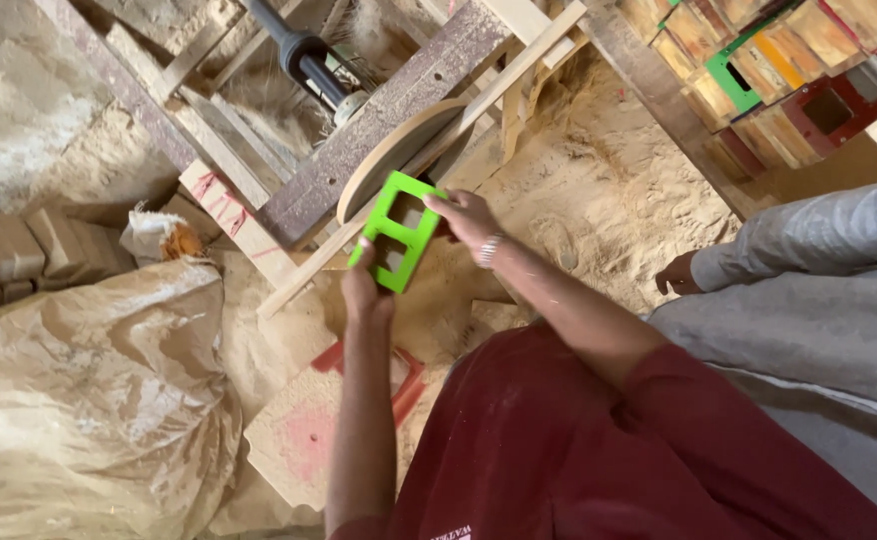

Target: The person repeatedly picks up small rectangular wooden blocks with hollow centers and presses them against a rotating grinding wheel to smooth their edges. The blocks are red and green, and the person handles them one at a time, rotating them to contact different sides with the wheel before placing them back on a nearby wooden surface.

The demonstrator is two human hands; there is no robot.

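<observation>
A bright green wooden frame (400, 231) with two square openings is held up against a round sanding disc (391, 155) on a wooden machine stand. My left hand (366, 285) grips the frame's lower end. My right hand (466, 219), with a metal wristband, grips its upper right side. Both arms reach out from a dark red shirt.
Sawdust covers the ground. A large tan sack (89, 390) lies at left, a red frame (399, 385) on a board sits below my arms. Several painted frames (779, 70) are stacked top right. Another person in grey (819, 290) sits at right.
</observation>
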